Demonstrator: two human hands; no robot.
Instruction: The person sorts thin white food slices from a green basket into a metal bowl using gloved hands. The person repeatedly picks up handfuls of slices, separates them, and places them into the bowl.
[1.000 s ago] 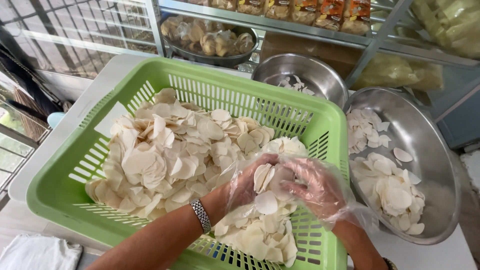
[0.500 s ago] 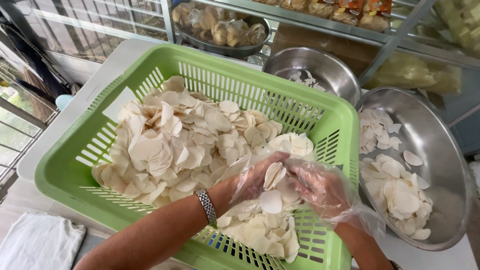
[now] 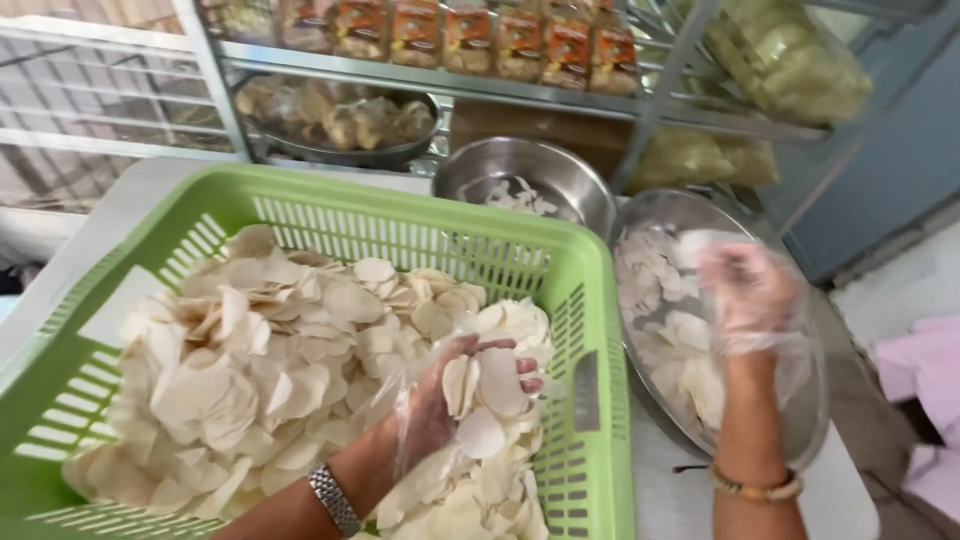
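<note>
A green plastic basket [image 3: 590, 300] holds a big heap of pale round chips [image 3: 250, 350]. My left hand [image 3: 440, 400], in a clear plastic glove with a metal watch on the wrist, lies palm-up over the heap at the basket's right end and cups a few chips. My right hand [image 3: 745, 290], also gloved and blurred, hovers with bunched fingers over a large steel bowl [image 3: 655, 205] to the right of the basket, which holds more chips. Whether this hand grips a chip is unclear.
A smaller steel bowl [image 3: 560, 170] with a few chips sits behind the basket. A metal shelf [image 3: 420, 85] at the back carries packets, a dark bowl of snacks [image 3: 340, 150] and clear bags [image 3: 790, 60]. Pink cloth [image 3: 920, 370] lies at the right.
My right hand has left the basket and swung right over the large steel bowl. My left hand stays over the heap, still cupping chips. The view has shifted right.
</note>
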